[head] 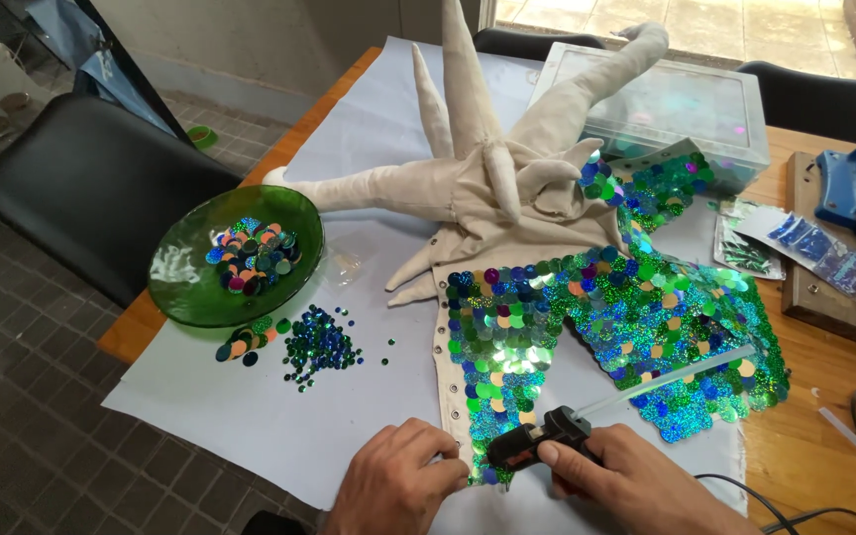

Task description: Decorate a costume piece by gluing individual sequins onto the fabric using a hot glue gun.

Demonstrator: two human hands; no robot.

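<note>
- The right hand (636, 481) gripped a black glue gun (539, 442) at the near edge of the table, fingers curled round its body, with a clear glue stick (681, 378) jutting from the back toward the far right.
- The gun's nozzle pointed left, close to the near-left corner of the sequinned fabric (606, 322).
- The left hand (395, 482) lay just left of the gun, its fingers pinched narrow against the fabric's near edge; what they pressed there was too small to tell.
- That fabric, covered in green, blue and orange sequin discs, was spread across the middle of the white sheet (250, 406), from the hands toward the far right.
- A cream stuffed shape (487, 168) with several long padded spikes lay at the far end of the fabric.
- A green glass bowl (235, 258) holding loose discs stood on the left, partly over the table edge.
- Loose sequins (319, 345) lay in a small heap just near of the bowl.
- A clear plastic box (661, 104) stood at the far right, behind the stuffed shape.
- A black cord (765, 505) trailed near the right hand.
</note>
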